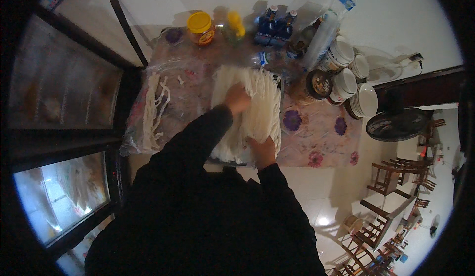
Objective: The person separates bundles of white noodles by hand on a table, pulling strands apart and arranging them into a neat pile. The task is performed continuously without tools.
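Observation:
White noodle strands (261, 109) lie lengthwise in a thick layer over a dark-edged tray (281, 85) on the table. My left hand (237, 98) is on the upper middle of the layer, fingers curled at the side of a raised bundle. At the near end of that bundle, my right hand (264, 151) has its thumb and fingers around the strands. Both hands' fingertips are partly hidden among the noodles. To the left, a few loose white strands (150, 112) rest on clear plastic sheeting (130, 138).
Along the wall stand a yellow-lidded jar (200, 27), a yellow-topped bottle (235, 25) and dark blue bottles (274, 25). Stacked white bowls (363, 99) and a brown-lidded tub (319, 84) are at right. A black fan (397, 124) is beyond the table; a glass-fronted cabinet (66, 198) is left.

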Demonstrator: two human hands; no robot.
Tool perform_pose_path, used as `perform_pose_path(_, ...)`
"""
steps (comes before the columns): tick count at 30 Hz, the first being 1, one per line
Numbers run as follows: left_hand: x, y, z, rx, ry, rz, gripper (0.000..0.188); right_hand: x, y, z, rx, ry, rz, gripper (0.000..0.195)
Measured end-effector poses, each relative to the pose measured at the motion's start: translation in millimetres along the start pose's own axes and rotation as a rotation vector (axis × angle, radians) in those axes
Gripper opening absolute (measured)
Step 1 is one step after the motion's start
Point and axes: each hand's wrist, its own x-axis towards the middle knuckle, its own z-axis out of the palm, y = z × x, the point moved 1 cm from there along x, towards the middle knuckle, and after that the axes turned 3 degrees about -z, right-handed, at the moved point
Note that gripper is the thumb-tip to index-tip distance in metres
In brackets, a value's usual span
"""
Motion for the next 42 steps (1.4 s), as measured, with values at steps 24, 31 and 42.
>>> perform_pose_path(24,-71.9,10.8,-75.0,-0.052,0.107,-0.142,0.033,-49.0,-31.2,-17.1,-0.831,0.153,-0.494,0.045)
perform_pose_path(31,-163.0,-159.5,-126.4,-0.257,0.334,-0.237,0.043,-29.0,-9.0,-22.6,-0.824,0.156,-0.549,0.032)
perform_pose_path(42,-251.5,-283.8,-155.5,0.41,0.584,-0.3,0.05,-75.5,-54.3,91.0,-0.692,-0.328,-0.324,0.026)
